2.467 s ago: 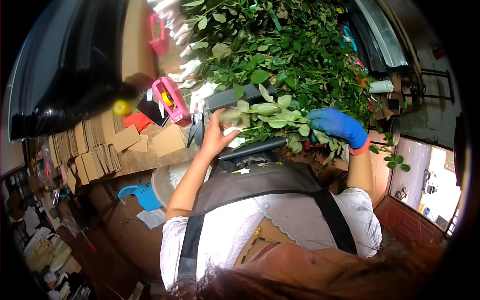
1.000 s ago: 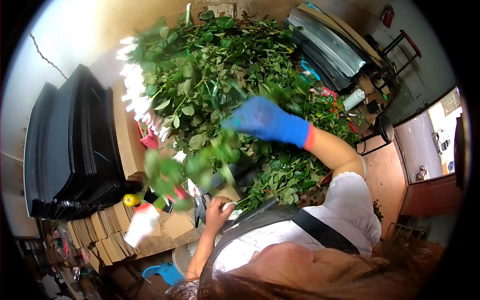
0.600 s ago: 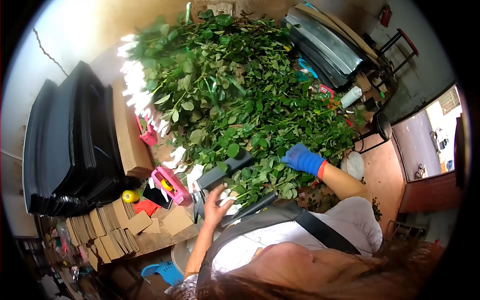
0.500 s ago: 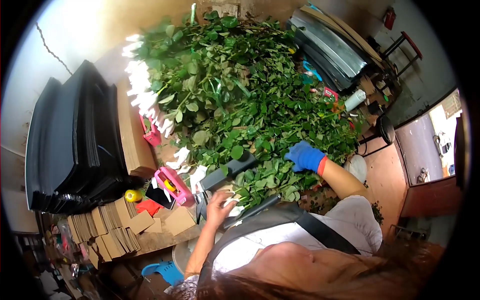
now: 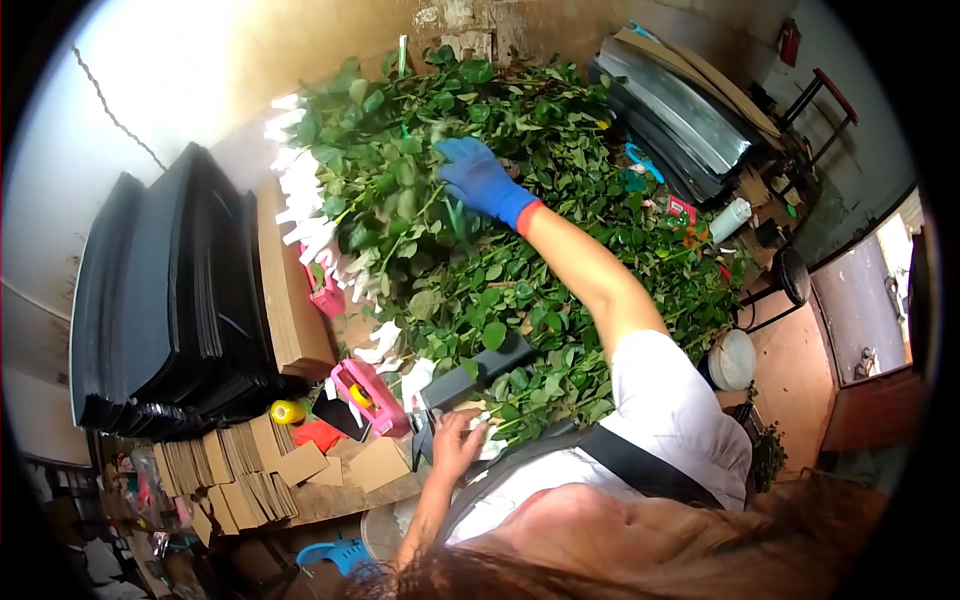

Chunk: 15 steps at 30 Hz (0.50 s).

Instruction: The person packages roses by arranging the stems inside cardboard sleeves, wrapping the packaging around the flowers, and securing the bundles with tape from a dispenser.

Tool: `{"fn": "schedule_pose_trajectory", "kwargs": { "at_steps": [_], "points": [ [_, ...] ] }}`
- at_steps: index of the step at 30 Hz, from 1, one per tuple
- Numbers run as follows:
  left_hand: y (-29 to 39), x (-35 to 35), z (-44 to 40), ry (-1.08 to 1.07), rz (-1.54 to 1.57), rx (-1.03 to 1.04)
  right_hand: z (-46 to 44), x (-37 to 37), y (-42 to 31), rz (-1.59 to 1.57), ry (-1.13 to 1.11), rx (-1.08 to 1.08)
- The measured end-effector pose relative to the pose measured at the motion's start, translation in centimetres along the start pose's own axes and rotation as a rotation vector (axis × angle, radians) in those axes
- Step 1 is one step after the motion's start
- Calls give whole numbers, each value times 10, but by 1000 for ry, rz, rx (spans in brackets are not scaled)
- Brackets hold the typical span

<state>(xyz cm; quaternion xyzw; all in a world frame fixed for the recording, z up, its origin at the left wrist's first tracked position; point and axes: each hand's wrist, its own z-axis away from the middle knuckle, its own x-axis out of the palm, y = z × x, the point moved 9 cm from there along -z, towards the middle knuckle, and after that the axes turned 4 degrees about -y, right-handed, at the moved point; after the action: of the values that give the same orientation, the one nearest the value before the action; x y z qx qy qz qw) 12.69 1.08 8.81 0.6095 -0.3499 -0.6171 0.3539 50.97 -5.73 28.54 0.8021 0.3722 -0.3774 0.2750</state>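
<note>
My right hand, in a blue glove with a red cuff, reaches over the upper part of the leafy stem pile. Its fingers are at the leaves there, blurred, and whether they grip a stem is unclear. Near the table's front edge my left hand has its fingers bent around the white-wrapped end of some stems. Those stems lie in front of a dark grey bar. White-wrapped flower heads line the pile's left side. Black scissors lie left of my left hand.
A pink tape dispenser, a yellow tape roll, a red cloth and cardboard pieces are at the left front. Black sheets stand behind them. A white bottle and a stool are at the right.
My right hand has moved from the pile's right front up and left to its upper part. Earlier it carried a leafy stem across to the left. My left hand stays at the white-wrapped end.
</note>
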Motion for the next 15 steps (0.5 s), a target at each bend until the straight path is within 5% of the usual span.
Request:
{"fn": "schedule_pose_trajectory", "kwargs": {
  "at_steps": [5,9,11,12,13,15],
  "points": [
    [1,3,-3,86,-42,-15,54,-113,-66,-367,62,-388],
    [5,4,-6,10,229,-67,111,-166,-111,-250,-177,-441],
    [-24,14,-1,13,-96,-86,166,-165,-138,-166,-506,-380],
    [8,-2,0,257,-155,305,177,-168,-138,-256,-502,-370],
    [-86,32,2,133,17,-96,202,-149,-128,-266,-678,-270],
    [-66,27,-2,133,271,-52,263,-104,-110,-271,-1025,-74]
  ]
}}
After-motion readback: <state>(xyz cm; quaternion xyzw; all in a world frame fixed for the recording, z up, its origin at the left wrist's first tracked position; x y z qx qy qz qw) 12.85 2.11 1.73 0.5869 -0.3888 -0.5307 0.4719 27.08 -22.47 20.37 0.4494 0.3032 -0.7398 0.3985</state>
